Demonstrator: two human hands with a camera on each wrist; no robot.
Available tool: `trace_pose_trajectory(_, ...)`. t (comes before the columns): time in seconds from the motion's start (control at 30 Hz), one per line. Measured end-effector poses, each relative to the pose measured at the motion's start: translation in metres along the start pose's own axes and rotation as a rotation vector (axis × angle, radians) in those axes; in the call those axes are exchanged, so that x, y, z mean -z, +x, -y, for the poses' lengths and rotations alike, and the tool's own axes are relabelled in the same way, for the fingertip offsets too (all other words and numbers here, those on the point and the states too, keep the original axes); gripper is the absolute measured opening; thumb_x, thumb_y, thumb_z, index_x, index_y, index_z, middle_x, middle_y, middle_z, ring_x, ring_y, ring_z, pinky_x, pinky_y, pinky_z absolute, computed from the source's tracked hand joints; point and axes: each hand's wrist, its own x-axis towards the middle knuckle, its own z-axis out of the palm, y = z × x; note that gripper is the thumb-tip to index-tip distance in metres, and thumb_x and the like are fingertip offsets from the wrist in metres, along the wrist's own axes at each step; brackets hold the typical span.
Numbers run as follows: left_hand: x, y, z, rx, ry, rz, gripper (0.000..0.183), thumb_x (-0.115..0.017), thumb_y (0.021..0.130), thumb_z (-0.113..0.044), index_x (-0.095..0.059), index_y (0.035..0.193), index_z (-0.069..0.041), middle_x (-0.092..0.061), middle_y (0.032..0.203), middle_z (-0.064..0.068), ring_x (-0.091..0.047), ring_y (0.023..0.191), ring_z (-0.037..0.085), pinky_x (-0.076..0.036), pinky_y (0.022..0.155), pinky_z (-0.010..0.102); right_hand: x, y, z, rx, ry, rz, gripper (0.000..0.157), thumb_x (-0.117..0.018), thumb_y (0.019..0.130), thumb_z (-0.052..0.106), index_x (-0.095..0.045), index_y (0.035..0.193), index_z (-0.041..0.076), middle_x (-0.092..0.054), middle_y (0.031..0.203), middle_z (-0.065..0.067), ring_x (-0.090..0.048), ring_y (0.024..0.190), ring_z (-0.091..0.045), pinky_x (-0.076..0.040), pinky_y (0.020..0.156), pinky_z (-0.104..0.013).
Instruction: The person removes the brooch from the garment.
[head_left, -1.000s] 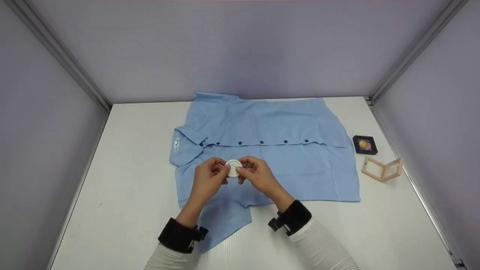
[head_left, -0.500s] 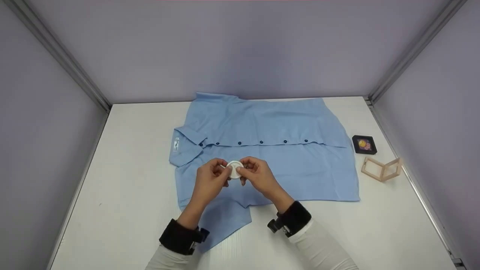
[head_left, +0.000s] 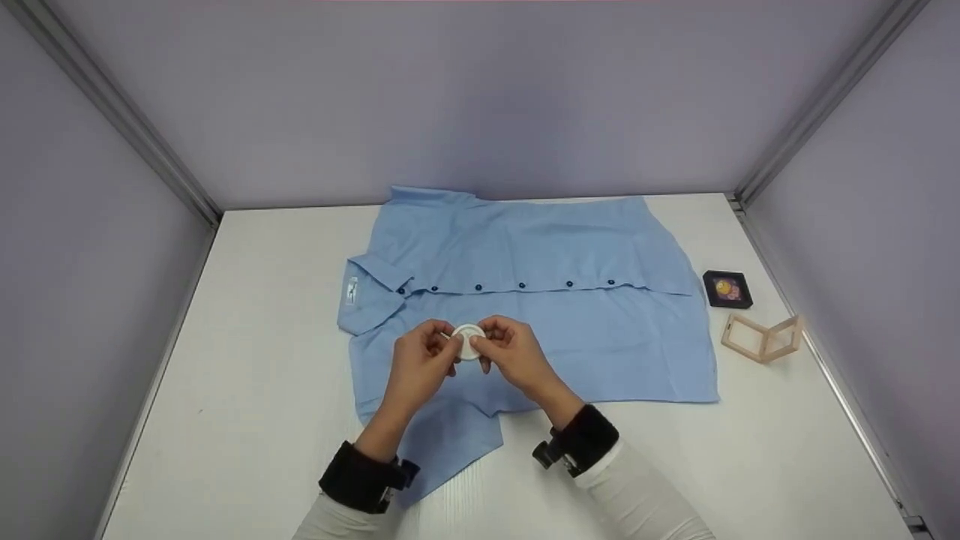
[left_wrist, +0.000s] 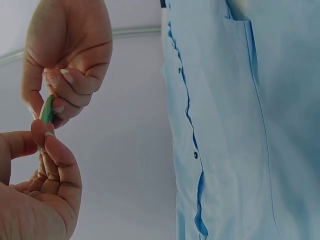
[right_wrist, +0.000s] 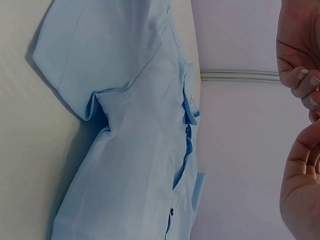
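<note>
Both hands hold a small round disc [head_left: 469,352] above a light blue short-sleeved shirt [head_left: 585,345]. Seen from the head, its face is white with a raised rim; the left wrist view shows a green side of the disc [left_wrist: 47,110]. My left hand [head_left: 420,364] pinches its left edge, thumb on top and fingers behind. On the opposite edge, my right hand [head_left: 519,356] pinches it in the same manner. In the right wrist view the disc is hidden behind the fingers. The shirt lies flat, collar to the left, dark buttons in a row.
A black square box [head_left: 727,289] with a colourful picture sits right of the shirt hem. Just nearer stands a hinged light wooden frame [head_left: 761,341], folded partly open. Grey walls enclose the white table [head_left: 255,337] at the back and sides.
The disc has shifted very slightly toward me and tilted a little in the fingers. Both hands keep their pinch; the shirt, box and frame stay put.
</note>
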Motion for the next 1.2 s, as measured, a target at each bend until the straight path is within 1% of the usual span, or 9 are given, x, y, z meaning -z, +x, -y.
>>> trace_pose_trajectory(0.07,0.000,0.000,0.001,-0.001,0.005,-0.002,0.012,-0.064,0.095,-0.013,-0.064,0.098,-0.001,-0.064,0.066,0.002,-0.059,0.050,0.017,-0.049,0.048,0.028,-0.001,-0.001,0.003,-0.004,0.002,-0.002,0.013,-0.058,0.097,-0.002,-0.060,0.104,-0.012,-0.062,0.082,-0.009,-0.054,0.058,-0.015,-0.048,0.053,-0.026)
trace_pose_trajectory(0.23,0.000,0.000,0.001,-0.010,0.012,-0.005,0.012,-0.064,0.095,-0.013,-0.064,0.097,0.000,-0.064,0.066,0.002,-0.059,0.050,0.016,-0.049,0.047,0.027,-0.007,-0.006,0.020,0.003,-0.012,-0.005,0.012,-0.058,0.096,-0.003,-0.059,0.102,-0.013,-0.062,0.082,-0.013,-0.054,0.057,-0.015,-0.048,0.053,-0.023)
trace_pose_trajectory(0.3,0.000,-0.001,0.000,-0.015,0.014,-0.009,0.013,-0.064,0.095,-0.012,-0.065,0.097,0.000,-0.064,0.066,0.003,-0.058,0.050,0.015,-0.049,0.047,0.027,-0.008,-0.007,0.024,0.003,-0.017,-0.005,0.012,-0.058,0.096,-0.002,-0.060,0.102,-0.013,-0.062,0.083,-0.015,-0.054,0.057,-0.015,-0.048,0.054,-0.024)
trace_pose_trajectory(0.57,-0.001,-0.003,-0.001,-0.091,0.079,-0.033,0.012,-0.062,0.095,-0.011,-0.065,0.096,0.001,-0.064,0.064,0.001,-0.056,0.046,0.010,-0.043,0.043,0.024,-0.011,-0.007,0.026,-0.020,-0.035,-0.026,0.012,-0.056,0.096,-0.003,-0.059,0.102,-0.013,-0.063,0.081,-0.013,-0.053,0.056,-0.014,-0.046,0.054,-0.024)
trace_pose_trajectory(0.73,-0.002,-0.002,0.001,-0.095,0.077,-0.034,0.014,-0.063,0.095,-0.012,-0.065,0.097,0.002,-0.064,0.064,0.001,-0.055,0.046,0.008,-0.044,0.043,0.025,-0.012,-0.008,0.026,-0.008,-0.039,-0.030,0.011,-0.055,0.096,-0.005,-0.059,0.101,-0.014,-0.063,0.080,-0.012,-0.053,0.055,-0.013,-0.046,0.053,-0.023)
trace_pose_trajectory(0.87,-0.001,-0.002,0.001,-0.079,0.063,-0.026,0.015,-0.064,0.096,-0.013,-0.065,0.097,0.002,-0.064,0.064,0.001,-0.056,0.046,0.010,-0.045,0.044,0.025,-0.011,-0.008,0.025,-0.010,-0.043,-0.031,0.012,-0.055,0.096,-0.004,-0.059,0.102,-0.013,-0.063,0.079,-0.011,-0.053,0.055,-0.014,-0.046,0.053,-0.024)
trace_pose_trajectory(1.03,0.000,-0.001,0.001,-0.022,0.012,-0.010,0.016,-0.064,0.096,-0.015,-0.066,0.099,0.001,-0.064,0.066,0.003,-0.058,0.049,0.015,-0.049,0.048,0.027,-0.008,-0.010,0.024,0.002,-0.036,-0.009,0.016,-0.055,0.098,-0.001,-0.059,0.107,-0.014,-0.064,0.082,-0.010,-0.054,0.059,-0.015,-0.047,0.056,-0.024)
trace_pose_trajectory(1.13,0.001,0.000,0.001,0.026,-0.028,-0.013,0.017,-0.064,0.096,-0.015,-0.066,0.100,0.001,-0.065,0.067,0.004,-0.059,0.051,0.017,-0.052,0.051,0.028,-0.004,-0.013,0.025,0.049,-0.054,0.014,0.021,-0.052,0.100,0.000,-0.059,0.114,-0.014,-0.065,0.087,-0.013,-0.056,0.063,-0.017,-0.049,0.060,-0.026)
trace_pose_trajectory(1.2,0.001,0.001,0.001,0.052,-0.058,-0.019,0.017,-0.064,0.096,-0.015,-0.066,0.101,0.001,-0.065,0.067,0.005,-0.059,0.051,0.017,-0.051,0.051,0.028,-0.002,-0.015,0.025,0.105,-0.084,0.029,0.025,-0.049,0.101,-0.001,-0.057,0.120,-0.015,-0.065,0.091,-0.018,-0.058,0.067,-0.020,-0.050,0.064,-0.028)
